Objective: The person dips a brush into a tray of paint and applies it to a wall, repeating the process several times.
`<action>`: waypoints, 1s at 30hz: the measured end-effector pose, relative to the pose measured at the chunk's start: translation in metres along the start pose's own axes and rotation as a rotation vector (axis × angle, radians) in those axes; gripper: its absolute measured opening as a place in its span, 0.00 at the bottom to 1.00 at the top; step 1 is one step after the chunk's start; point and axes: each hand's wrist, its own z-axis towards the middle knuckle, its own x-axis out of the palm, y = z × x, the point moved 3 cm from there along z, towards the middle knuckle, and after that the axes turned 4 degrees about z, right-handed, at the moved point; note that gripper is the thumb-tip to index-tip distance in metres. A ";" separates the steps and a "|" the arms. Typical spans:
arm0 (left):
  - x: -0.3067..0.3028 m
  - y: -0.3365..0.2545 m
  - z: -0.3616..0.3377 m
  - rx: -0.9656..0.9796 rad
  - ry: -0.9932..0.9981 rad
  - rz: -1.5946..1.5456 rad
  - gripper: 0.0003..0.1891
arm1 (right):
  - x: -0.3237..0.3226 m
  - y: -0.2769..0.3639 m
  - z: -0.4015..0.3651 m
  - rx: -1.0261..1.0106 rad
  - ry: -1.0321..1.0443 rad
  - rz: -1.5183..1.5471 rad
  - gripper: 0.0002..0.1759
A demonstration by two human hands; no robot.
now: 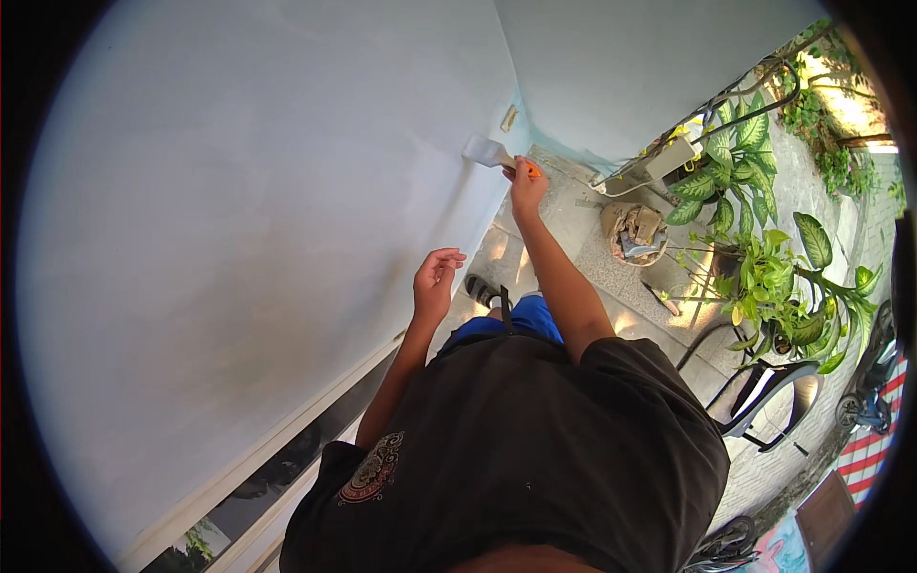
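Note:
My right hand [527, 191] grips the orange handle of a putty knife [489, 151]. Its broad, pale grey blade widens away from the handle and lies against or very close to the pale blue-white wall [287, 172], near the inside corner. My left hand [437, 282] is raised beside the same wall, lower down, holding nothing, its fingers loosely bent and apart. Just beyond the blade, a small beige rectangular patch [509, 118] shows on the wall near the corner.
A round container [635, 234] filled with crumpled scraps stands on the tiled floor to the right. Past it are potted plants [764, 277], a pale box [672, 158] by dark metal rods, and a black-framed chair [769, 401]. A window [287, 449] runs along the lower left.

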 end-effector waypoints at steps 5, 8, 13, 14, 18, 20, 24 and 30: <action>-0.001 -0.003 0.002 0.004 0.000 0.021 0.10 | 0.005 -0.010 0.001 -0.038 -0.107 -0.139 0.13; -0.003 -0.001 0.000 0.021 0.008 -0.001 0.10 | 0.063 0.045 -0.032 -0.061 0.012 -0.013 0.13; -0.005 -0.001 0.002 -0.020 -0.002 0.005 0.10 | 0.127 0.171 -0.105 -0.161 0.225 0.235 0.14; -0.006 0.000 0.001 -0.027 -0.003 0.002 0.10 | 0.133 0.182 -0.109 -0.157 0.223 0.229 0.14; -0.008 -0.001 0.003 -0.009 0.015 0.031 0.10 | 0.134 0.166 -0.097 -0.092 0.294 0.414 0.14; -0.009 -0.001 0.003 -0.012 0.018 0.029 0.10 | 0.113 0.121 -0.077 -0.049 0.256 0.400 0.14; -0.011 0.004 0.004 -0.024 0.008 0.026 0.10 | 0.052 0.042 -0.046 0.036 0.097 0.223 0.14; -0.008 0.007 -0.001 -0.037 0.043 0.041 0.10 | -0.019 -0.035 -0.010 0.043 -0.046 0.019 0.13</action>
